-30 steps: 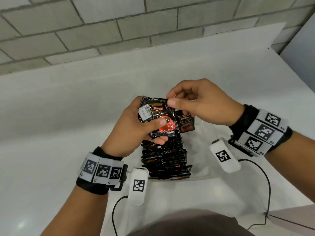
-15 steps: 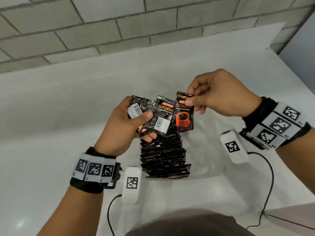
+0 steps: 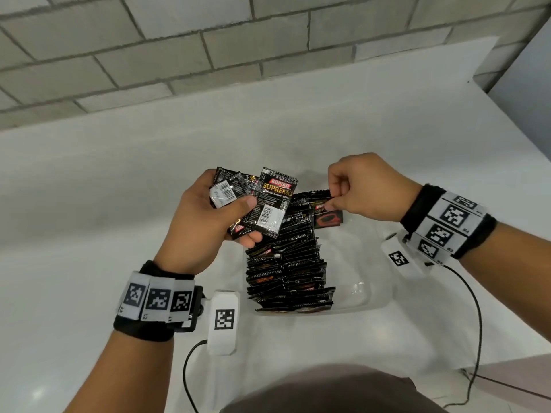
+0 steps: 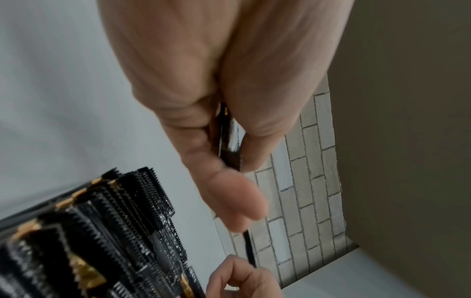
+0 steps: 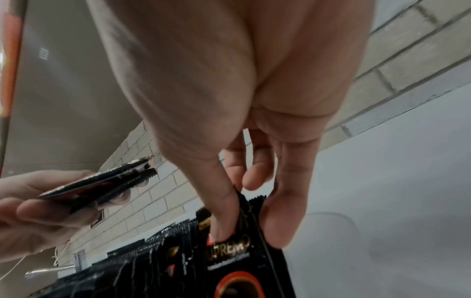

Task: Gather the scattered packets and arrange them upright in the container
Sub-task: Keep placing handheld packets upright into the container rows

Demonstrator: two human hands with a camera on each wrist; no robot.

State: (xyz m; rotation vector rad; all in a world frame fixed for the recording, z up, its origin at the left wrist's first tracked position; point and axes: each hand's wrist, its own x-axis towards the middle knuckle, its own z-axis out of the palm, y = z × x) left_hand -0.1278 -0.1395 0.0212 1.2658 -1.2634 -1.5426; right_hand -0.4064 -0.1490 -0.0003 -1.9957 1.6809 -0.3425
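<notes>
A single black foil coffee sachet printed with a red cup [image 3: 327, 216] is pinched by its top edge between the thumb and forefinger of the right hand [image 3: 368, 190] and held upright at the far end of the clear plastic container [image 3: 362, 295], which stands on the white table [image 3: 89, 234]. The fingers [image 5: 276, 225] of that hand are seen clamped on the sachet's serrated upper seam, the remaining fingers curled above it; the grip at the top appears chosen so that the sachet hangs vertically and can be slid in edge-first. Inside the container, along its left side, a long row of black sachets [image 3: 290, 263] is already packed on edge, their saw-tooth tops facing up, while the container's right side is seen bare. Just left of the container's far end, a small fan of further black sachets [image 3: 253, 201] is gripped in the left hand [image 3: 205, 225], the thumb pressed across their faces and the fingers curled beneath; it is judged that they are kept there as a ready supply, to be drawn off one at a time. No loose sachets are seen on the table around the container. The task is judged well advanced, the single sachet being about to join the row's far end.
</notes>
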